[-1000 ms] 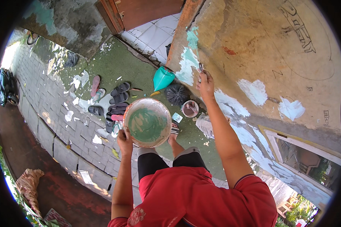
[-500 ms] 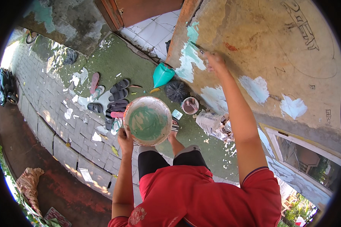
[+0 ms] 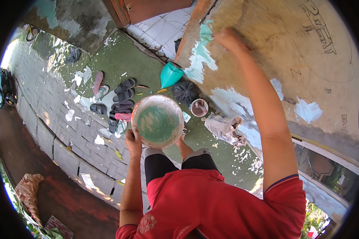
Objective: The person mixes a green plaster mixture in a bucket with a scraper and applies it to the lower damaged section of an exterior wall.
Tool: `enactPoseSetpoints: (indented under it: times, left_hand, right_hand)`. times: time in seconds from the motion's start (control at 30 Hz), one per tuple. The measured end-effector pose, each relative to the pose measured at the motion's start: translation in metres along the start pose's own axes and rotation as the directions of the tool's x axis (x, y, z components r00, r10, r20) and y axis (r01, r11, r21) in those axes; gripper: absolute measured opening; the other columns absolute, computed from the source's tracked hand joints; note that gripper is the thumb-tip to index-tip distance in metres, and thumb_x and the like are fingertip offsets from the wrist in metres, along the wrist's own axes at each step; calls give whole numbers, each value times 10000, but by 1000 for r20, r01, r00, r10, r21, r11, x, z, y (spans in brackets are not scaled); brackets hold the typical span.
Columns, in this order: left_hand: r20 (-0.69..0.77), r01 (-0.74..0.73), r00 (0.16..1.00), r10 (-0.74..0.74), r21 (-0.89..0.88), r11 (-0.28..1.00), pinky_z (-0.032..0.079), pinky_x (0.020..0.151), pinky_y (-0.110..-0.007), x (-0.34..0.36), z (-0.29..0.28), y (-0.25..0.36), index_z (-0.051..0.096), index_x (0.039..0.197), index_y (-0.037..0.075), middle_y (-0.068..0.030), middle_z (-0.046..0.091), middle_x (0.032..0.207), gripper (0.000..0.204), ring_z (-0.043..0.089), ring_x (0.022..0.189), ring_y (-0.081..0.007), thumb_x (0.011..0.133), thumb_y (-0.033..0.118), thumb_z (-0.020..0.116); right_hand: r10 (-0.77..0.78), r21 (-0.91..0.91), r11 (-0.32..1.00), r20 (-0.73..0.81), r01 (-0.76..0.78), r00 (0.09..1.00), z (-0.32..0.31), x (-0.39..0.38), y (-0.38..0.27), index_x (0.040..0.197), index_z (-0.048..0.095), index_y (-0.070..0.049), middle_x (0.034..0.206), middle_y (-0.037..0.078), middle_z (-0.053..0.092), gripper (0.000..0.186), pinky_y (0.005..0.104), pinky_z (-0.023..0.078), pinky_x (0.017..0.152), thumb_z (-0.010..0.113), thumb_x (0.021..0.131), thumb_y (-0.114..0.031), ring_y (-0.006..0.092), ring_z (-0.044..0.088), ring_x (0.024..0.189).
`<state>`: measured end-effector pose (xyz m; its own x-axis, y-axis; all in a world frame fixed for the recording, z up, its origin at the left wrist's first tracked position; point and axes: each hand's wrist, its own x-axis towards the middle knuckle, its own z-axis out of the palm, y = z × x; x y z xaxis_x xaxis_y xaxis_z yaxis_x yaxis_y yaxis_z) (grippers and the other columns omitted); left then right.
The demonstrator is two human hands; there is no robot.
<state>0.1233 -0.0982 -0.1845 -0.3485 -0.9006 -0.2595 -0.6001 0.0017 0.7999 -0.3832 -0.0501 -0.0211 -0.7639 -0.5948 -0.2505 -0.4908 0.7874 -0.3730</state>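
Note:
My left hand is closed on the near-left rim of a round, pale basin with a reddish, stained edge. Green paste is smeared over the basin's inside. My right arm stretches up to the tan wall, where my right hand is closed beside a light green patch of wet-looking coating. It grips what looks like a putty knife, its blade against the patch's upper part; the fingers hide most of the handle.
Several sandals lie on the ground left of the basin. A teal plastic container, a black bag, a small bucket and a torn sack stand along the wall's foot. Paint flakes litter the paving.
My right hand has moved upward along the wall, toward the top of the green patch, its wrist turned. My left hand still holds the basin, which has risen slightly in view.

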Motion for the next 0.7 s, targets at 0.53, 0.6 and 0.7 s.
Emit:
enactPoseSetpoints:
  times: [0.53,0.6,0.7]
  left_hand:
    - [-56,27,998,-30,-45,999,342,484,-287,-1,-15,-9,448,686,17,-8,430,573,367,353,547,-79,954,238,564]
    - [-67,22,997,-25,-58,998,344,481,-289,-2,-15,-8,450,684,16,-6,429,566,371,352,539,-79,953,243,565]
    - [-71,4,997,-6,-25,1000,343,478,-289,-1,-16,-4,453,681,18,-1,423,562,373,349,533,-79,953,246,567]
  right_hand:
    - [19,-35,999,-82,-22,996,13,-4,4,1006,619,42,981,279,637,387,434,483,836,622,827,-301,409,607,992]
    - [24,27,999,-70,-22,997,3,-7,-1,992,615,40,962,269,644,388,429,488,815,623,828,-312,403,620,943]
    - [-37,11,999,-52,37,998,-14,-17,-10,971,611,39,931,259,651,390,422,493,786,621,827,-323,392,633,875]
